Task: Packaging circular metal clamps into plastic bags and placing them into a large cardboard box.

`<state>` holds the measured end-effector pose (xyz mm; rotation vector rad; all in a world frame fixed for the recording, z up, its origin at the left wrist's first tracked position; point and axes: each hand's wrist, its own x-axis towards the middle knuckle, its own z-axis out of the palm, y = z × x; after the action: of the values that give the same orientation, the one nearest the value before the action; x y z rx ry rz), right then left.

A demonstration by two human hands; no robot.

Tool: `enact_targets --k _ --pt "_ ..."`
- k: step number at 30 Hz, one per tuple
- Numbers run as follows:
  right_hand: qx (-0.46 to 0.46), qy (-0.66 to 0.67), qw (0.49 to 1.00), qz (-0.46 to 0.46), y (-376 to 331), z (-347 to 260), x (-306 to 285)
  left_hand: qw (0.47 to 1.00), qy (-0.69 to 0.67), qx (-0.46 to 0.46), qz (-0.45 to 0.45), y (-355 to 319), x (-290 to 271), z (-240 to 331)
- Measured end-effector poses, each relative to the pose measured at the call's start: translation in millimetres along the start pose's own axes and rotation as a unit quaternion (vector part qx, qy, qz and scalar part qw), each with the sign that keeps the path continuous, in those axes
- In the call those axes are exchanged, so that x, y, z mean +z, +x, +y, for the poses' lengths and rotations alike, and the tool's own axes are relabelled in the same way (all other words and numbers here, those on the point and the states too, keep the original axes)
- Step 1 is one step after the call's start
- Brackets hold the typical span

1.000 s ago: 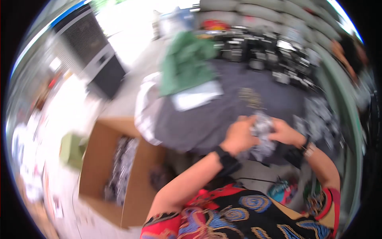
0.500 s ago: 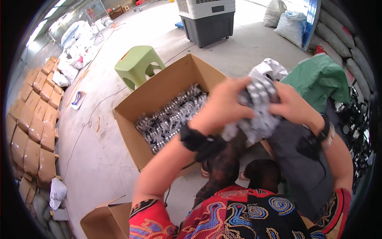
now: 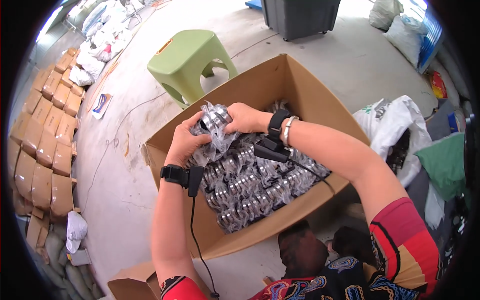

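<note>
Concrete floor; one green stool far left, one open box of wrapped rings. Left hand, right hand: fingers closed on one packet.

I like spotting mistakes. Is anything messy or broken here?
Nothing looks broken. Both hands, left hand and right hand, hold one clear packet of metal rings over the cardboard box full of the same packets.

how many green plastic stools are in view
1. The green plastic stool stands on the concrete floor just beyond the open cardboard box, up and left of both hands. Others may be hidden outside the view.
</note>
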<state>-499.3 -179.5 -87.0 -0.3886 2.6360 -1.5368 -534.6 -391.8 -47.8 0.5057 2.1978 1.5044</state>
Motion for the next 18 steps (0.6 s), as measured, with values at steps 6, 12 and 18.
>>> enact_targets --k 6,12,18 --pt "0.064 -0.057 0.996 -0.02 61 77 45 0.998 -0.017 -0.038 0.042 62 -10 -108" --pt "0.117 -0.092 0.989 -0.009 73 143 88 0.996 0.057 -0.021 0.067 95 1 -189" --pt "0.185 -0.069 0.98 -0.01 72 169 127 0.988 0.135 -0.022 0.077 100 2 -239"
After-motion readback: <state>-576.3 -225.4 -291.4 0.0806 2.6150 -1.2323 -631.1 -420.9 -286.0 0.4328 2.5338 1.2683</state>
